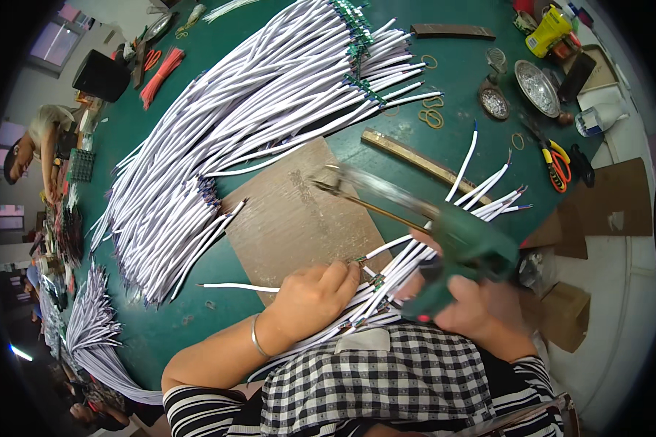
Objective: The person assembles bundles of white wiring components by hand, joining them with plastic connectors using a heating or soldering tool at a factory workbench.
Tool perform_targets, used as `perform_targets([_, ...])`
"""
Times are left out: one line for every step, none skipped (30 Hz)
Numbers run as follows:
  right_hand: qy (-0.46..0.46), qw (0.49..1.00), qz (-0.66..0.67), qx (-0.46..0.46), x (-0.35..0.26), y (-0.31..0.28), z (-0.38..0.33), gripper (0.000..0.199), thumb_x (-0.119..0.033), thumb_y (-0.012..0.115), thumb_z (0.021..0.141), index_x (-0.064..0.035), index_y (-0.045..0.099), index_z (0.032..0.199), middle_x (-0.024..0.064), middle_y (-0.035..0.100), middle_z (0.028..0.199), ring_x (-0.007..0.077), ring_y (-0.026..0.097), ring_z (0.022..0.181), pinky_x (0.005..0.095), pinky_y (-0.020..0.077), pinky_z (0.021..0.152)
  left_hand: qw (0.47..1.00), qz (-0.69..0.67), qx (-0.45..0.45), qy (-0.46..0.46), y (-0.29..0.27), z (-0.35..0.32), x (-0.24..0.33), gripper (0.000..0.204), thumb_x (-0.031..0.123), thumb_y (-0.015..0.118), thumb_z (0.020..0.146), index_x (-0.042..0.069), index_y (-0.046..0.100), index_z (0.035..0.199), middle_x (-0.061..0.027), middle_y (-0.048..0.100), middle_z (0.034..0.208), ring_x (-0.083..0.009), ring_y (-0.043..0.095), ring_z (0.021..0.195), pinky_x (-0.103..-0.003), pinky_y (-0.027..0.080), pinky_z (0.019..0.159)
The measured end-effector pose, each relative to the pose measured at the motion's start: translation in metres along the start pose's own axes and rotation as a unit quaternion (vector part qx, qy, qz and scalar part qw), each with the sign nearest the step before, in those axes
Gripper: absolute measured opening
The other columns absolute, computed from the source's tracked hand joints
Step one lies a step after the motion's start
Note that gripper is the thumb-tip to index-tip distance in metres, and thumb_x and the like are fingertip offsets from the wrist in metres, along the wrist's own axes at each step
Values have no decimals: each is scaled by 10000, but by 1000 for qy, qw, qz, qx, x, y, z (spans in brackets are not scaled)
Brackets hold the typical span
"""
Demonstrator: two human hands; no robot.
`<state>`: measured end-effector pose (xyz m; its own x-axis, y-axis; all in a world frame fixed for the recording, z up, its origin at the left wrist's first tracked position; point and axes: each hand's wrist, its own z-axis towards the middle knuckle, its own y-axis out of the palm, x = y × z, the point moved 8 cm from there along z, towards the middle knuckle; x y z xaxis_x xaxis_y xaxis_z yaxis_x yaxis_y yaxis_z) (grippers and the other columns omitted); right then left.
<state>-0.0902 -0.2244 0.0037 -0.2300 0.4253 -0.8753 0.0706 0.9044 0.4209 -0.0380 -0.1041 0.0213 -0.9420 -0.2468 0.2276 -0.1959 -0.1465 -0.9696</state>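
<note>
My right hand (477, 306) is wrapped round the grip of a green soldering gun (477, 244), blurred by motion. Its long metal tip points up and left over a worn brown board (299, 218). My left hand (310, 295) is closed at the board's near edge, fingertips pinching a white cable beside a small green circuit board (362, 260). Under and beside both hands runs a bundle of white cables (408, 266) with small boards among them. One white cable (233, 286) sticks out left from beneath my left hand.
Large heaps of white cables (219, 109) cover the green table's left and far side. A wooden bar (415, 158) lies beyond the soldering gun. To the right are orange-handled pliers (557, 166), a metal bowl (537, 86) and a clear bottle (599, 119). Another person (44, 142) is at far left.
</note>
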Motion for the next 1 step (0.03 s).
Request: perform_targets([38,976,-207,-48,-6,-3,-12,860,-349,631,806,-73,121,1441,103,269,1450,335,303,1325,577,290,1042,1000,0,4,4,-1,1,1,331,120,574,731,49,602,1053,-65,575,906,-177,578,608,-286,484,514])
